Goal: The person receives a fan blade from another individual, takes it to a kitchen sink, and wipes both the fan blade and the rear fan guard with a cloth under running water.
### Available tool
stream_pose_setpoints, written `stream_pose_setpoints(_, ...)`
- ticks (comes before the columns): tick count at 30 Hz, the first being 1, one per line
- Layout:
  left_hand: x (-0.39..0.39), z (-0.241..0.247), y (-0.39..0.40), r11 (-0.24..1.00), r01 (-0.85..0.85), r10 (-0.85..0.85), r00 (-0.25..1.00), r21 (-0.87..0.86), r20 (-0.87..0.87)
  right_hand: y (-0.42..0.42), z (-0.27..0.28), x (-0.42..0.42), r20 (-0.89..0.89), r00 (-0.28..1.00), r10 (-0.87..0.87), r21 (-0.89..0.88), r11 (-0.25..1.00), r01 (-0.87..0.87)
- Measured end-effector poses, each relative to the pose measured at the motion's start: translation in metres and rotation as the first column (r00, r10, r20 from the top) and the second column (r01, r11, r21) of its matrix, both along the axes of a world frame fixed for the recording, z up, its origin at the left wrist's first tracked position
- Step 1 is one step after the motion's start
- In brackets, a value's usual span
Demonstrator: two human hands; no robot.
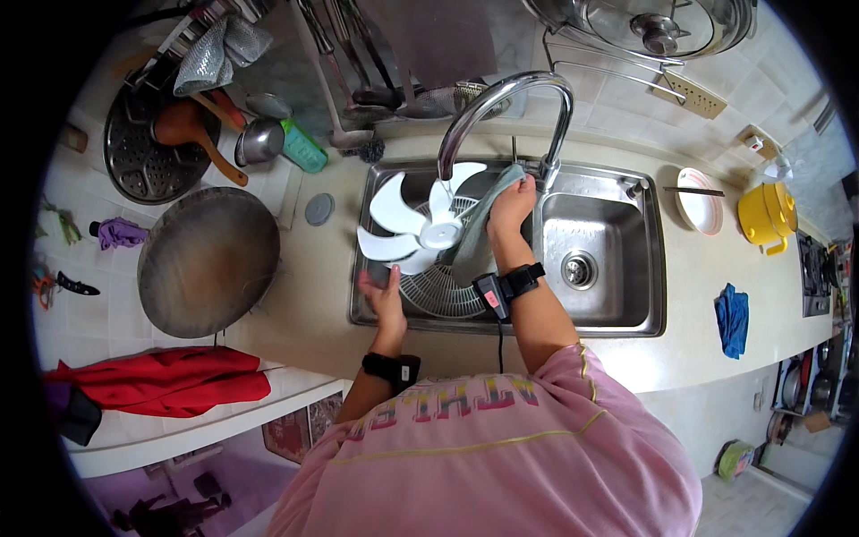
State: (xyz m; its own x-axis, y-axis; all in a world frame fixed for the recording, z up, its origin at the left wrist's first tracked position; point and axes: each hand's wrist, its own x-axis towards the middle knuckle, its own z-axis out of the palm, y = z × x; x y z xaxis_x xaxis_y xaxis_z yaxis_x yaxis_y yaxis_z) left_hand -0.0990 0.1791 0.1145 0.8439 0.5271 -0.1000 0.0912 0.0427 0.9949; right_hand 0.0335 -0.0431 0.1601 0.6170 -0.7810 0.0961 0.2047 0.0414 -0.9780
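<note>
A white plastic fan blade (396, 205) is above the left basin of the steel sink, over a round white fan grille (446, 295) lying in that basin. My right hand (513, 205) grips a grey-green cloth (478, 241), which hangs down beside the blade's hub. Below the blade's lower edge, my left hand (386, 295) has its thumb raised close to a blade tip; its fingers are blurred, and whether they touch the blade cannot be told. The chrome faucet (503, 90) arches over the blade.
The right basin (594, 225) has a drain strainer. On the counter are a grey round lid (319, 209), a bowl with chopsticks (699, 208), a yellow pot (762, 215) and a blue cloth (731, 321). A large wok (208, 262) stands at left; ladles hang behind the sink.
</note>
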Motion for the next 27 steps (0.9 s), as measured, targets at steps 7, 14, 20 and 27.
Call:
stream_pose_setpoints(7, 0.021, -0.036, -0.001, 0.698, 0.281, -0.396, 0.918, -0.658, -0.028, 0.002, -0.034, -0.014, -0.094, 0.989, 0.112, 0.696, 0.718, -0.015)
stream_pose_setpoints(14, 0.009, 0.013, 0.005, 0.586, 0.498, -0.336, 0.867, -0.639, 0.368, 0.008, -0.128, 0.002, -0.082, 0.957, 0.279, 0.930, 0.366, -0.027)
stream_pose_setpoints(20, 0.003, 0.063, -0.017, 0.455, 0.757, -0.519, 0.653, -0.468, 0.551, 0.014, -0.140, -0.004, 0.078, 0.933, 0.350, 0.984, 0.122, -0.128)
stream_pose_setpoints(27, 0.004, 0.033, -0.021, 0.655, 0.722, -0.720, 0.686, -0.223, 0.105, 0.017, -0.096, -0.025, 0.064, 0.872, 0.484, 0.992, 0.065, -0.109)
